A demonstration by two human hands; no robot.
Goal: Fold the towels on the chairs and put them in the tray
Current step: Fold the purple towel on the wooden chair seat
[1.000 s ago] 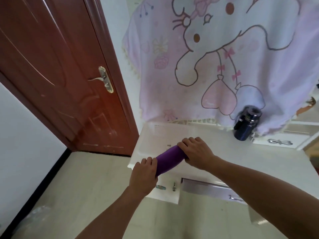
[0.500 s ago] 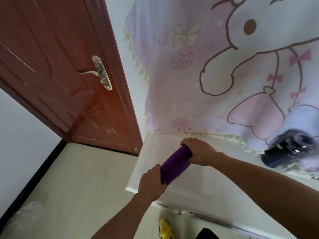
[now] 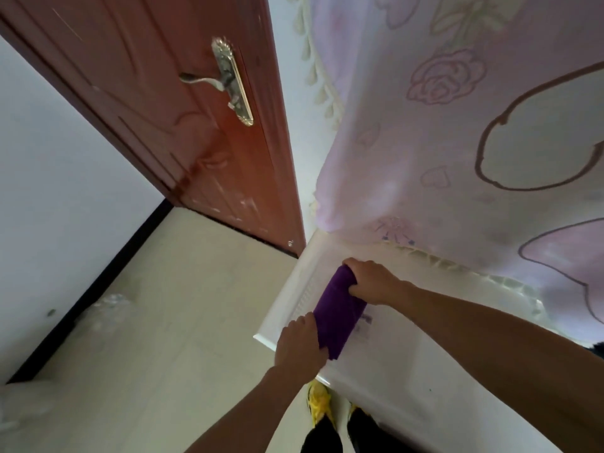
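A purple towel (image 3: 340, 313), rolled into a thick bundle, lies lengthwise over the left end of a white tray-like surface (image 3: 294, 289). My left hand (image 3: 299, 346) grips its near end, fingers curled over the cloth. My right hand (image 3: 371, 281) grips its far end, close under the hanging cloth. Whether the towel touches the white surface or hangs just above it is unclear.
A big pink-and-white cartoon-print cloth (image 3: 474, 125) hangs over the back of the white surface. A reddish-brown door (image 3: 183, 119) with a metal handle (image 3: 225, 80) stands at left. Beige floor (image 3: 147, 322) lies below, with my yellow shoes (image 3: 318, 403) near the surface's front edge.
I have stepped closer and the view has tilted down. Both hands carried the purple towel toward the left end of the white surface; the dark bottle at right has left the view.
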